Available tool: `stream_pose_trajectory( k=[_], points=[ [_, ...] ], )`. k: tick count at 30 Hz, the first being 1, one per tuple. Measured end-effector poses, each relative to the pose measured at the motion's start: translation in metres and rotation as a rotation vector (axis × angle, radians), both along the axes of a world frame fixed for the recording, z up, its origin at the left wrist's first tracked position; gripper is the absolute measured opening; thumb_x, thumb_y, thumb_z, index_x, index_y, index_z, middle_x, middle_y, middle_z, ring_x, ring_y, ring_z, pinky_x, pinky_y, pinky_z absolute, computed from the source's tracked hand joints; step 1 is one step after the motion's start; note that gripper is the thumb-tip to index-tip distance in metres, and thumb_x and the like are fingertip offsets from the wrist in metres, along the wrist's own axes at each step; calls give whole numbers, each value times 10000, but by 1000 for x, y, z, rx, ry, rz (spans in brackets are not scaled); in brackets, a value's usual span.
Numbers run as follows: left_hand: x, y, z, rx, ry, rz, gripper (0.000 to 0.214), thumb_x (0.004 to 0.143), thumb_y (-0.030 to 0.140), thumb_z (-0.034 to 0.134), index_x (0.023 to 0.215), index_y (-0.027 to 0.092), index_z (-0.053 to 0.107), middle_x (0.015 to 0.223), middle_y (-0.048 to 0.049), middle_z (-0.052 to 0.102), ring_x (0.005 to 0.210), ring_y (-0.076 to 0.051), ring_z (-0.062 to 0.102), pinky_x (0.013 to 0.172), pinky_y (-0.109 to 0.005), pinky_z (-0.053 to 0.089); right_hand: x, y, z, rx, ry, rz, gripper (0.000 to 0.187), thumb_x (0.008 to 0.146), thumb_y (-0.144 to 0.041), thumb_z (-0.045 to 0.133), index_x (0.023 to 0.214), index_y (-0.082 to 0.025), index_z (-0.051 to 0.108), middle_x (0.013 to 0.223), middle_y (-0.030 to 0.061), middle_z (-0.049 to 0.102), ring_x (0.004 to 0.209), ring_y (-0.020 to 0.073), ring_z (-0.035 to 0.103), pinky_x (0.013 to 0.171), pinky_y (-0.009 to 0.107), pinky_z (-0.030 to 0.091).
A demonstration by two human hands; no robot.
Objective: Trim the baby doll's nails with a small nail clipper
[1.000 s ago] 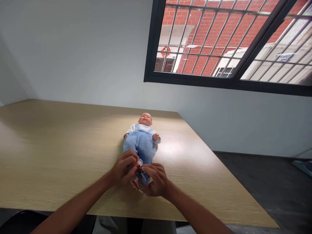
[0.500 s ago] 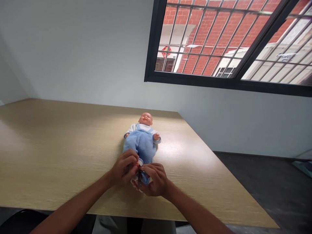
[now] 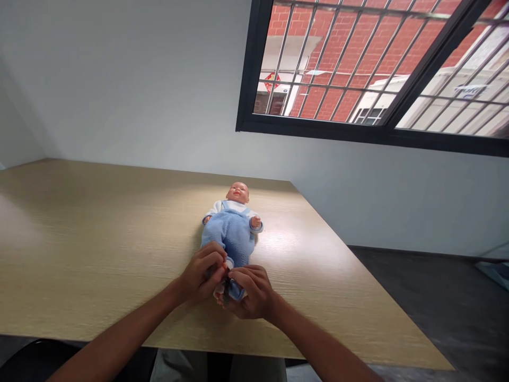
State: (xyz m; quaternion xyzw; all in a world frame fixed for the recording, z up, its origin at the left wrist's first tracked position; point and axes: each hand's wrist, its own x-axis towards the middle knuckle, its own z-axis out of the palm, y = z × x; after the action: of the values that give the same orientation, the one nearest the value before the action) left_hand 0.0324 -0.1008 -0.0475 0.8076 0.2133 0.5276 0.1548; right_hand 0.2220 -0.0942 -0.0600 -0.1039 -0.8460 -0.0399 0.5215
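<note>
A baby doll [image 3: 230, 228] in blue fleece overalls and a white top lies on its back, head away from me. At its feet, my left hand [image 3: 203, 271] is closed round one small foot, its fingers bent in a pinch. Close beside it, my right hand [image 3: 253, 291] pinches a small dark, thin strap-like piece [image 3: 227, 289] that hangs down between the hands. Part of the other blue trouser leg [image 3: 236, 290] shows by the right fingers. My fingers hide most of the foot and of the dark piece, so its exact kind is unclear.
The light wood table [image 3: 119, 239] runs to the wall, with its right edge falling away to a dark floor [image 3: 417, 297]. A barred window [image 3: 338, 63] is above. A dark chair [image 3: 40, 363] stands at the lower left, and my legs are under the front edge.
The hands stay at the doll's feet, with only small finger movements. The dark piece has shifted slightly. The whole view has tilted a little.
</note>
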Motion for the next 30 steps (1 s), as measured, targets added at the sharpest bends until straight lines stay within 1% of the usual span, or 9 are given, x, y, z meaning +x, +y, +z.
stream_pose_trajectory(
  k=[6, 12, 18, 23, 30],
  points=[
    [0, 1, -1, 8, -1, 12, 55, 894, 117, 521, 857, 157, 528, 905, -85, 580, 871, -190, 569, 765, -334, 506, 0, -2, 0, -25, -44, -10, 268, 924, -353, 541, 1099, -150, 537, 838, 74, 736, 694, 174, 720, 628, 295, 544],
    [0, 1, -2, 7, 4, 26, 60, 896, 127, 526, 846, 160, 525, 901, -85, 578, 867, -194, 570, 764, -337, 507, 0, -2, 2, -9, -50, -6, 264, 916, -334, 552, 1095, -141, 543, 824, 70, 733, 668, 177, 713, 600, 296, 529],
    [1, 2, -3, 29, 6, 28, 57, 906, 153, 524, 851, 162, 533, 901, -90, 582, 875, -202, 581, 772, -343, 520, 0, -3, 4, 24, -44, -3, 256, 933, -327, 500, 1102, -139, 546, 819, 81, 732, 674, 182, 711, 609, 292, 536],
    [1, 1, -2, 20, 4, 26, 55, 890, 131, 534, 845, 162, 525, 898, -86, 581, 866, -197, 578, 767, -341, 516, 0, -4, 6, 31, -48, -13, 244, 957, -348, 475, 1078, -146, 539, 810, 75, 732, 664, 173, 713, 604, 284, 528],
    [0, 0, 0, 13, 18, 28, 67, 911, 159, 517, 845, 164, 524, 898, -91, 575, 869, -202, 573, 776, -347, 519, 1, -3, 3, 21, -45, -1, 276, 931, -343, 513, 1124, -148, 541, 819, 75, 730, 675, 178, 710, 626, 284, 546]
  ],
)
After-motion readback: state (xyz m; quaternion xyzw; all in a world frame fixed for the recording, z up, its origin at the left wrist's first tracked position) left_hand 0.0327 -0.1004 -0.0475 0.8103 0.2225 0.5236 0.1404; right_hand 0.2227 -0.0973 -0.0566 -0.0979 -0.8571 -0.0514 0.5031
